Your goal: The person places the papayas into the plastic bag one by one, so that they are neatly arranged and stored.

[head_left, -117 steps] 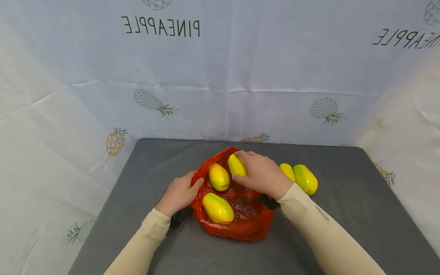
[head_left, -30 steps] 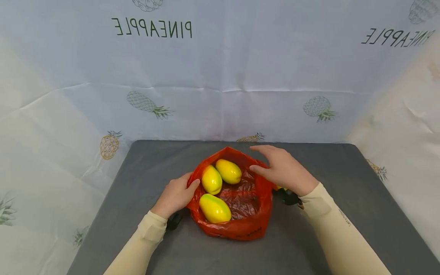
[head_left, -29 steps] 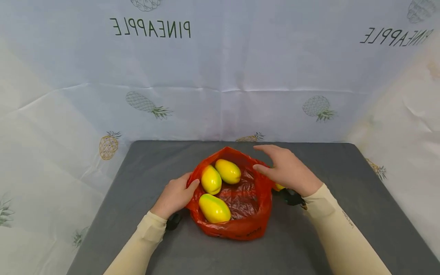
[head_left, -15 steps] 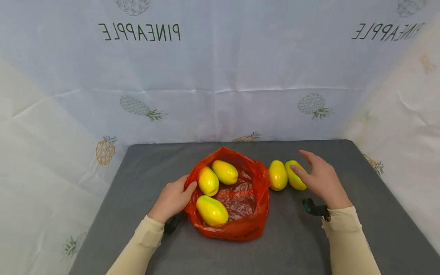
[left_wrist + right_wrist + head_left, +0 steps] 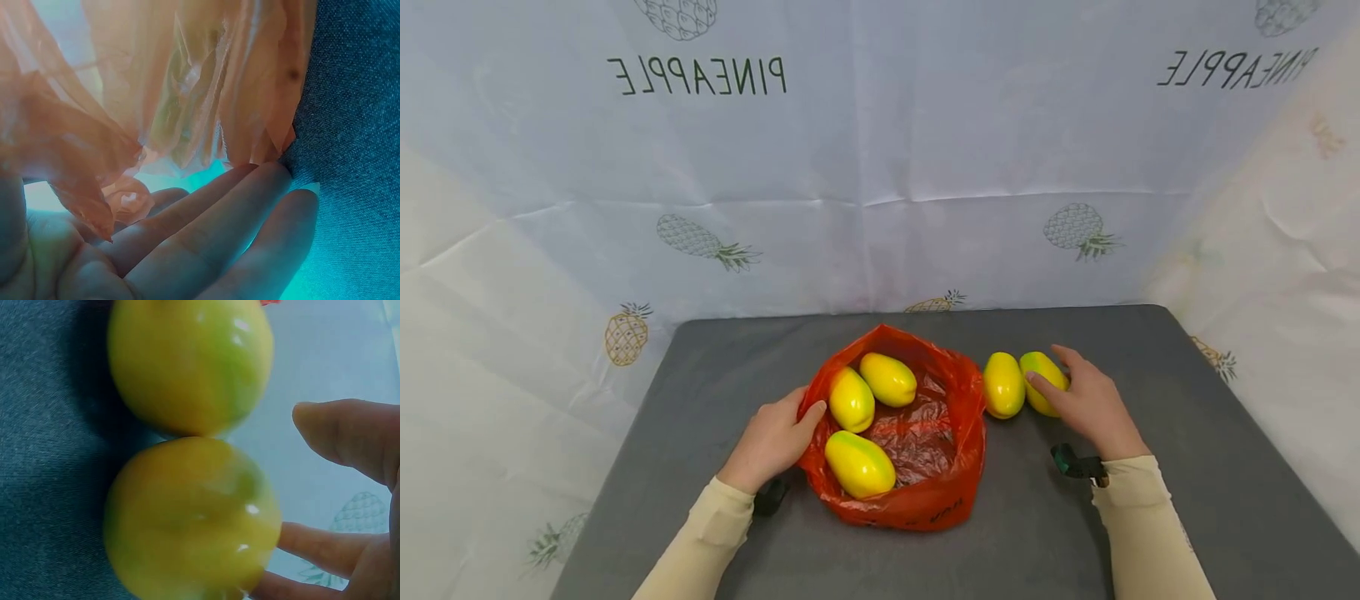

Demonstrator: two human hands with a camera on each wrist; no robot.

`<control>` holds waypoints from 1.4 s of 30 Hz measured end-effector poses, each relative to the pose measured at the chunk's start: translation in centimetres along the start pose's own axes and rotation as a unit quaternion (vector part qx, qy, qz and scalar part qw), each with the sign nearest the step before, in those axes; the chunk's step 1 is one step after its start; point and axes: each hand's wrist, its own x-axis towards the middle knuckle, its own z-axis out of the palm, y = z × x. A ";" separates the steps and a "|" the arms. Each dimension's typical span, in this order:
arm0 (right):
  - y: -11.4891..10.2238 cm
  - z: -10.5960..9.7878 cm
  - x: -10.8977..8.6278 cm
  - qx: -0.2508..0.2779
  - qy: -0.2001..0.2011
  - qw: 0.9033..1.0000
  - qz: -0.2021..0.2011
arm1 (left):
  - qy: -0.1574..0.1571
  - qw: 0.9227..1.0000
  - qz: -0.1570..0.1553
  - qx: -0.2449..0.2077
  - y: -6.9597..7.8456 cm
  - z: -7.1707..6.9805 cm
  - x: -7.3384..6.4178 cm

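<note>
The left hand holds the rim of the red bag at its left side, thumb over the edge and fingers along the outside; in the left wrist view the fingers lie extended against the thin, creased plastic. The bag sits on the grey table with its mouth spread wide. Three yellow fruits are inside: the near fruit, the left fruit and the far fruit — all toward the bag's left half, with dark red plastic bare to their right.

Two more lie on the table to the right of the bag. The inner fruit is just beside the bag's wall, and the outer fruit touches it. The right hand reaches around the outer fruit, thumb and fingers spread apart — the thumb on the near side, the fingers beyond. Whether the fingertips touch the skin cannot be told.

Both arms wear cream sleeves. Behind the table hangs a white cloth printed with pineapples and mirrored lettering.
</note>
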 end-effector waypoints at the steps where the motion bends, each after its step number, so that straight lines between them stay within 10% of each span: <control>1: 0.1 0.1 0.0 -0.001 0.000 1.000 0.001 | -0.001 1.000 0.000 -0.001 0.0 -0.1 0.0; 42: 1.3 0.3 0.4 -0.014 -0.041 0.998 0.034 | -0.005 1.000 -0.010 -0.009 0.4 -0.1 -0.4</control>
